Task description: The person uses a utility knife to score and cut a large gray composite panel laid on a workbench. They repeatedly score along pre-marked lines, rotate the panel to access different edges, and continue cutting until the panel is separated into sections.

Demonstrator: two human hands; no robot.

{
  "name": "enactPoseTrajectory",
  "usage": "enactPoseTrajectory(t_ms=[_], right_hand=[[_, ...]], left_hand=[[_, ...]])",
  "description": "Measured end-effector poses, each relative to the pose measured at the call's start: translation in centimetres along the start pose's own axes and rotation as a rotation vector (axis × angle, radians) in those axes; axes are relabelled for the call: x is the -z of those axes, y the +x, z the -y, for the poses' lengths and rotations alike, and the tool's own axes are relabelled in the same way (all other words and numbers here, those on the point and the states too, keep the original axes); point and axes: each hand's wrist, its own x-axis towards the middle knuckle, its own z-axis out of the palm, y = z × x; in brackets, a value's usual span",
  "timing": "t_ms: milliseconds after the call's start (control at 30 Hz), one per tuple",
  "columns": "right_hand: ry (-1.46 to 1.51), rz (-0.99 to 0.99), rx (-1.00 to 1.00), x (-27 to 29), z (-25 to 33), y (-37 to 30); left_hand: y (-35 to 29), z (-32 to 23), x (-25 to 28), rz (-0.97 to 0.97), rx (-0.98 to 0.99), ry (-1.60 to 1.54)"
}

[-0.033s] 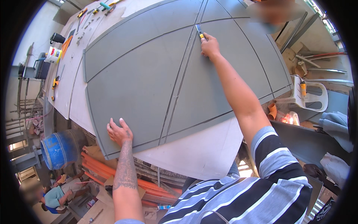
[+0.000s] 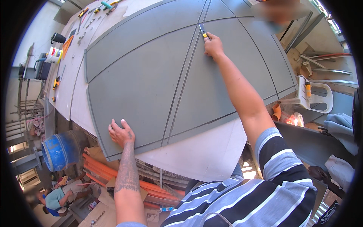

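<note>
A large grey panel (image 2: 140, 83) scored with dark straight grooves lies in front of me on a white board (image 2: 211, 159). My right hand (image 2: 214, 46) reaches to the far part of the panel, closed around a utility knife (image 2: 205, 35) with a yellow-and-black handle. The tip of its blade is at the pair of close parallel grooves (image 2: 184, 73), near where a cross groove meets them. Near the panel's lower left corner, my left hand (image 2: 121, 134) rests on the surface, fingers apart and holding nothing.
Hand tools, including a teal-handled hammer (image 2: 109, 8), lie at the far left, with a white bucket (image 2: 54, 55) at the edge. A blue drum (image 2: 56, 151) and orange pipes (image 2: 100, 166) are below left. A white plastic chair (image 2: 321, 100) stands right; another person (image 2: 56, 200) sits lower left.
The knife has shifted very slightly and its blade is tilted a little differently. My left hand and the panel stay put.
</note>
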Motion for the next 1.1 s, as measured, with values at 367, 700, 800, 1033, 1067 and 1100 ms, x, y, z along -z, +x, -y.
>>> enactPoseTrajectory(t_ms=[367,700,800,1033,1067,1100], right_hand=[[-0.133,0.062,0.042,0.7,0.1,-0.8],[-0.143,0.122,0.051,1.0,-1.4,-5.9],[-0.104,0.136,0.039,1.0,-1.3,-7.3],[-0.237,0.136,0.110,0.6,-3.3,-11.2],[-0.243,0.137,0.113,0.5,-3.6,-12.1],[-0.249,0.136,0.114,0.6,-3.6,-13.2]], left_hand=[[0.0,-0.3,0.1,-0.003,0.010,0.005],[0.0,-0.1,0.2,0.013,0.009,0.011],[-0.1,-0.4,0.3,0.017,0.022,0.005],[-0.1,-0.4,0.1,0.003,0.014,-0.019],[-0.1,-0.3,0.1,0.001,0.017,-0.023],[0.0,-0.2,-0.1,0.001,0.018,-0.027]])
